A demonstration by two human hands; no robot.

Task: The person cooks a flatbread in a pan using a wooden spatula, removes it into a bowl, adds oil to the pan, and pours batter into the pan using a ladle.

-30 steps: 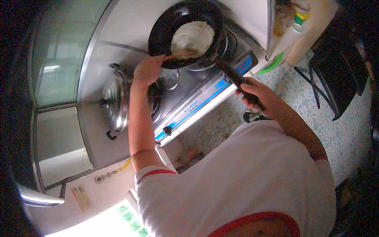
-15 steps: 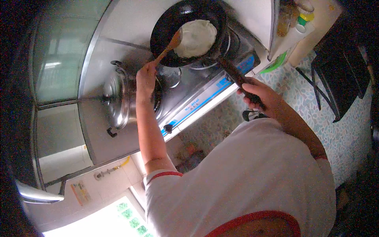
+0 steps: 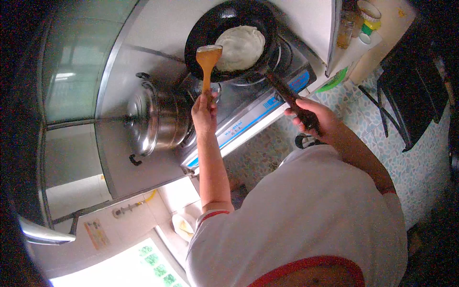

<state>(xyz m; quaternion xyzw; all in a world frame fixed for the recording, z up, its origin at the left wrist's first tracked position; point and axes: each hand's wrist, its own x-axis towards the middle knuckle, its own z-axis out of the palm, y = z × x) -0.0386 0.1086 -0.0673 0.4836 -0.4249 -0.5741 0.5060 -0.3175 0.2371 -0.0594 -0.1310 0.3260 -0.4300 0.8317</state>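
Note:
My left hand (image 3: 204,115) is closed around the handle of a wooden spatula (image 3: 209,60). The spatula's flat head is raised over the near-left rim of a black wok (image 3: 198,36), to the left of a pale, round flatbread or pancake (image 3: 241,48) lying in the wok. My right hand (image 3: 319,117) grips the wok's long dark handle (image 3: 285,92), which points toward me. The wok rests on the right burner of a gas stove (image 3: 244,103).
Left of the wok stands a large lidded steel pot (image 3: 162,117) with black handles. Jars and a cup (image 3: 365,36) sit on a shelf at upper right. A dark folded item with thin legs (image 3: 411,95), perhaps a chair, stands on the patterned floor (image 3: 356,112).
My left hand has drawn back and to the right. The spatula has come away from the flatbread's edge, and its head has turned. My right hand stays on the wok handle.

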